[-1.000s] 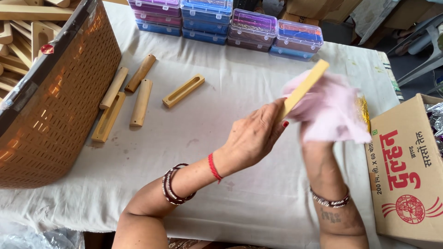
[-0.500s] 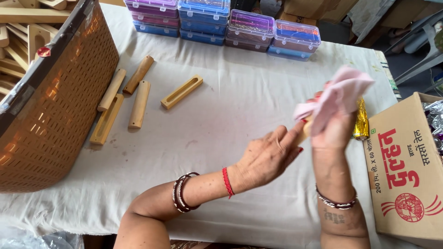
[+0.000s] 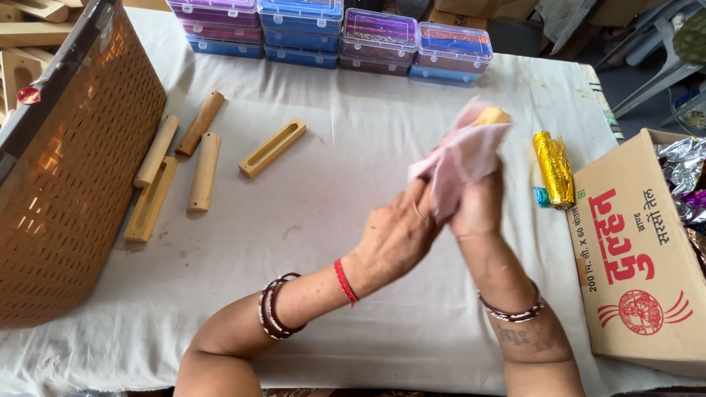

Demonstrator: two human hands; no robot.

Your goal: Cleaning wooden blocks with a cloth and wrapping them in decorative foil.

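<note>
Above the middle of the tabletop [image 3: 353, 220], a pale wooden piece [image 3: 491, 115] sits wrapped in a pink cloth [image 3: 460, 158], only its top end showing. Right hand [image 3: 478, 209] has its grip pinching cloth and wood together; left hand [image 3: 397, 239] lies flat against the cloth's lower part, fingers pressed together, steadying it. Just beside, a gold foil roll [image 3: 553, 167]; farther left, wooden sticks [image 3: 202, 158] near a brown basket [image 3: 81, 184].
</note>
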